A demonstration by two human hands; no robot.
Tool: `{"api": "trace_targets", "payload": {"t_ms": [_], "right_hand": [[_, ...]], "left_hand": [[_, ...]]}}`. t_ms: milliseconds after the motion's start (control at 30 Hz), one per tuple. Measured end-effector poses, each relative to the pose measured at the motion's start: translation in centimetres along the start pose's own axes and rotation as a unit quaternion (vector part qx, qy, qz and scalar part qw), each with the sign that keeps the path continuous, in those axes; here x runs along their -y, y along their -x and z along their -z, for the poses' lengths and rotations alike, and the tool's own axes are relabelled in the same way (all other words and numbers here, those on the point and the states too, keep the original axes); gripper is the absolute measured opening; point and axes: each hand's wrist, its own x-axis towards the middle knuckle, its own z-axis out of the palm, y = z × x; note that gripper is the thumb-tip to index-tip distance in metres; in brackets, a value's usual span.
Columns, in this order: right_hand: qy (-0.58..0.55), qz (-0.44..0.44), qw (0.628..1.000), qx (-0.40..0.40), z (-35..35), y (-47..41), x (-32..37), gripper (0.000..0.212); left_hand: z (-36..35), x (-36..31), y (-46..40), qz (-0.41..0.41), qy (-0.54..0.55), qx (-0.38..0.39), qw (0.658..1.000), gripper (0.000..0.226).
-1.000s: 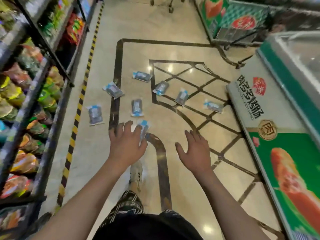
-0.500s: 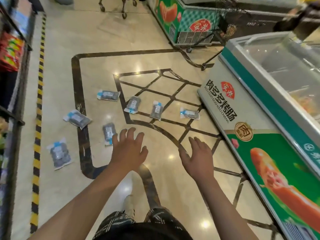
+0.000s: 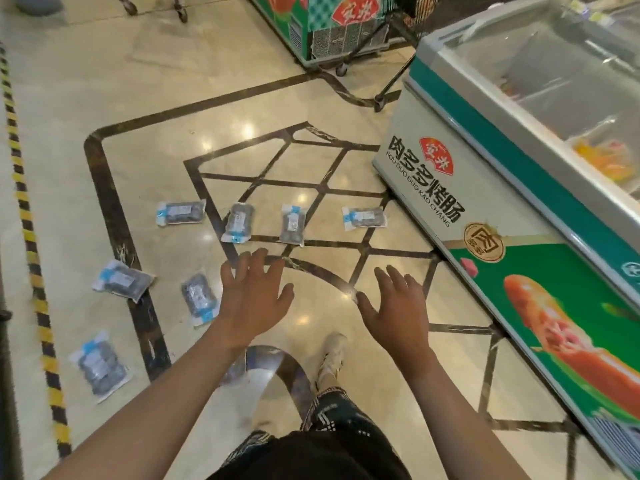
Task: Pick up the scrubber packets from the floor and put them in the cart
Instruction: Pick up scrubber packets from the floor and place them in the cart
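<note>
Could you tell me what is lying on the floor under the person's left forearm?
Under the left forearm a clear packet pokes out beside the dark floor inlay. The arm covers most of it, so its contents cannot be seen.

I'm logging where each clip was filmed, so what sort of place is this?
Most likely a supermarket aisle. A glass-topped chest freezer with sausage advertising stands on the right, a second freezer sits further back, and packets of scrubbers lie scattered on a polished tiled floor.
</note>
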Motion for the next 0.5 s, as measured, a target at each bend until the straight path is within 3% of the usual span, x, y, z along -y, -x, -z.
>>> {"api": "trace_targets", "payload": {"t_ms": [200,367,500], "right_hand": [[-0.03,0.004,1.0,0.005,0.5,-9.9,-3.7,0.064],[-0.052,0.006,0.998,-0.036,1.7,-17.4,-6.4,0.059],[-0.036,0.002,0.999,-0.022,2.1,-22.8,-7.9,0.055]], "left_hand": [[0.7,-4.1,-10.2,0.004,0.008,0.028,1.0,0.056],[2.3,-6.9,-17.6,0.02,0.035,0.011,0.999,0.062],[2.3,-7.5,-22.4,0.017,0.026,0.003,1.0,0.062]]}}
